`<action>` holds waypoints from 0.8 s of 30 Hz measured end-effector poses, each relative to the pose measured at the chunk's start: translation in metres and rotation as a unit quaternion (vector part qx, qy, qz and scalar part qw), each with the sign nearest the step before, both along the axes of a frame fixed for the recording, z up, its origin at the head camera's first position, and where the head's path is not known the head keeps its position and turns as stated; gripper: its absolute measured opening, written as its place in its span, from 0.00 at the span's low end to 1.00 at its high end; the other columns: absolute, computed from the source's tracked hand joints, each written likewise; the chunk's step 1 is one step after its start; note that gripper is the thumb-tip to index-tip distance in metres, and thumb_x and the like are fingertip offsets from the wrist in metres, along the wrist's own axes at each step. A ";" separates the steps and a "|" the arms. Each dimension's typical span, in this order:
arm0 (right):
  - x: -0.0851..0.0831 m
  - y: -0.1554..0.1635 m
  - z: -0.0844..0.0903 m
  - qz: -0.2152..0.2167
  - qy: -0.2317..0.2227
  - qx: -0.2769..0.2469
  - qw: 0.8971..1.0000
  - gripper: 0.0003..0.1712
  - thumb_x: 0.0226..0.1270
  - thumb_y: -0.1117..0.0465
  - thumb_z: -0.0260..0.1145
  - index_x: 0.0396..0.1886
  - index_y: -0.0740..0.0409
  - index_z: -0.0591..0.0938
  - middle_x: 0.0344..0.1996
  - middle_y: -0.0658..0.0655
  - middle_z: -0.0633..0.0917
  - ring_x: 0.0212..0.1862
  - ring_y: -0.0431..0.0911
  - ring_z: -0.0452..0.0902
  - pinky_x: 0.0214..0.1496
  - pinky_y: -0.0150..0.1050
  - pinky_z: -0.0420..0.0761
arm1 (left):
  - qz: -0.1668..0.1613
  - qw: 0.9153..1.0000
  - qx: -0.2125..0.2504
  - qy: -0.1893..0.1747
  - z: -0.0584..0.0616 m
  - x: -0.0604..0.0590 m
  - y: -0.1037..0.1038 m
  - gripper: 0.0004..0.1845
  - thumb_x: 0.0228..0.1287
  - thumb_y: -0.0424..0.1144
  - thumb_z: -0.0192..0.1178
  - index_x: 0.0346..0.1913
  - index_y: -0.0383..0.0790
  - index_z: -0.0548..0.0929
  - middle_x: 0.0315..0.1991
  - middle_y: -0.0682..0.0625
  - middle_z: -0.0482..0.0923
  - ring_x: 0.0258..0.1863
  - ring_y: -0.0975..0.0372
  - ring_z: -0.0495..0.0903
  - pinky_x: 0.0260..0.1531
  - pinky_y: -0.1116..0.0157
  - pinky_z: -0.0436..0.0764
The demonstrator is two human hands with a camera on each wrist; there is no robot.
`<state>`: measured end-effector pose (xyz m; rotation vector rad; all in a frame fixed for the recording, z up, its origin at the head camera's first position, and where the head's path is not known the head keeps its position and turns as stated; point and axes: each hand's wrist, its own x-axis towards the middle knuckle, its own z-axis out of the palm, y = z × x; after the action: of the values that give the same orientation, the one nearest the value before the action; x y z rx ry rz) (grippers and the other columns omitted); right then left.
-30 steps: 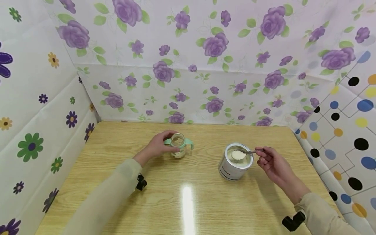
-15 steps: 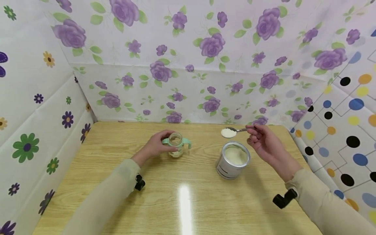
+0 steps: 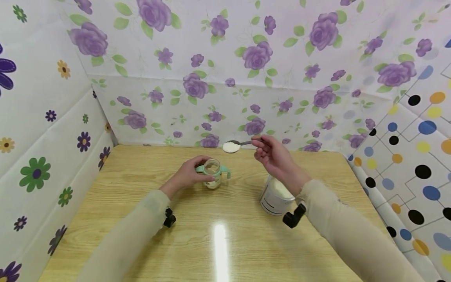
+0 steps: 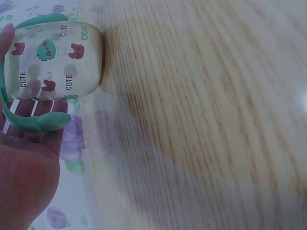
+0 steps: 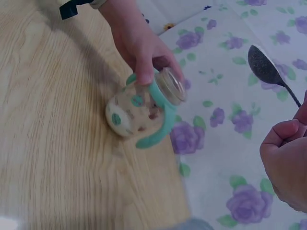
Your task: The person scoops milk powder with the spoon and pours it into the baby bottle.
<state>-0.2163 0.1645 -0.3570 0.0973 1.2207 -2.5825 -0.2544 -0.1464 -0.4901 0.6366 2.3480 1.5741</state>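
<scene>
My left hand grips a clear baby bottle with green handles and small printed figures, standing upright and lidless on the table. White powder lies at its bottom in the right wrist view. In my right hand a metal spoon is pinched by its handle. White powder is heaped in the spoon's bowl, which hovers up and to the right of the bottle's mouth. Below my right wrist stands an open tin of pale powder, its rim partly hidden by the wrist and sleeve.
The wooden table runs back to a flowered cloth. Patterned cloth walls stand at the left and right sides. A black wrist mount sits on my right sleeve, close to the tin.
My right hand has lifted the spoon of powder out of the tin and carried it left toward the bottle. The left hand stays on the bottle.
</scene>
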 end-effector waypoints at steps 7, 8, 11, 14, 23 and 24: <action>-0.008 -0.035 -0.021 -0.006 -0.010 0.035 0.999 0.25 0.91 0.58 0.48 0.38 0.61 0.88 0.29 0.51 0.92 0.25 0.37 0.78 0.35 0.30 0.76 | -0.006 1.000 0.002 0.006 0.003 0.002 -0.001 0.36 0.62 0.41 0.81 0.72 0.44 0.78 0.63 0.45 0.82 0.65 0.51 0.80 0.66 0.48 0.78; -0.009 -0.038 -0.025 -0.006 -0.015 0.038 0.999 0.24 0.91 0.58 0.48 0.39 0.61 0.88 0.29 0.51 0.92 0.25 0.37 0.78 0.35 0.30 0.76 | -0.006 1.000 0.003 0.006 0.003 0.002 -0.002 0.36 0.62 0.41 0.81 0.72 0.43 0.78 0.63 0.45 0.82 0.65 0.50 0.79 0.67 0.47 0.78; -0.008 -0.046 -0.034 -0.008 -0.027 0.046 0.999 0.23 0.91 0.57 0.49 0.41 0.61 0.86 0.29 0.51 0.91 0.25 0.37 0.77 0.35 0.30 0.76 | -0.002 1.000 0.003 0.006 0.002 0.001 -0.001 0.36 0.62 0.41 0.81 0.71 0.42 0.79 0.63 0.43 0.82 0.66 0.48 0.79 0.67 0.45 0.77; -0.007 -0.050 -0.042 -0.009 -0.032 0.057 0.998 0.20 0.91 0.56 0.49 0.45 0.62 0.84 0.30 0.50 0.91 0.26 0.36 0.77 0.35 0.30 0.77 | 0.005 1.000 -0.002 0.005 0.003 0.001 0.000 0.36 0.61 0.40 0.81 0.71 0.40 0.78 0.64 0.41 0.81 0.68 0.46 0.77 0.69 0.44 0.75; -0.008 -0.058 -0.052 -0.005 -0.024 0.089 0.996 0.20 0.91 0.55 0.50 0.45 0.61 0.84 0.30 0.50 0.91 0.26 0.36 0.77 0.33 0.28 0.77 | 0.006 1.000 -0.001 0.009 0.002 0.000 0.000 0.38 0.60 0.41 0.82 0.72 0.41 0.78 0.64 0.45 0.82 0.64 0.50 0.80 0.67 0.48 0.78; -0.009 -0.059 -0.052 -0.004 -0.024 0.091 0.996 0.20 0.91 0.55 0.50 0.44 0.61 0.84 0.30 0.50 0.91 0.26 0.36 0.77 0.33 0.28 0.77 | 0.005 1.000 -0.001 0.009 0.002 0.000 -0.001 0.38 0.60 0.40 0.82 0.72 0.41 0.78 0.64 0.45 0.82 0.64 0.50 0.80 0.67 0.48 0.78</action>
<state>-0.2249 0.1060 -0.4095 0.1993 1.4379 -2.4547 -0.2546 -0.1471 -0.4884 0.6413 2.3697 1.5765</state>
